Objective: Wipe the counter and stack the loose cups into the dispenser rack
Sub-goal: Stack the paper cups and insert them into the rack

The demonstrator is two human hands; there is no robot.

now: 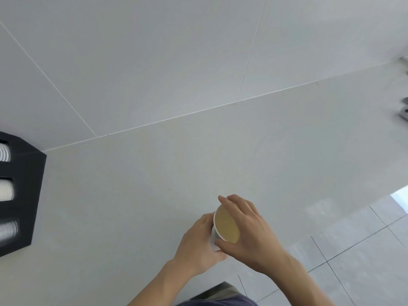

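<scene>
Two hands, left hand (198,241) and right hand (247,230), clasp one cup (225,226); rack (22,195) shows three slots.

Soft, even daylight washes my pale grey matte tabletop (154,195), and the shadows on it are faint. The brightest patch is a glaring strip on the tiled floor (400,196), far right of the tabletop. The black angular cup rack (28,195) at the tabletop's left edge looks smeared and out of focus. Straight seams splay outward from wide-angle distortion, and the whole view is slightly soft.
</scene>
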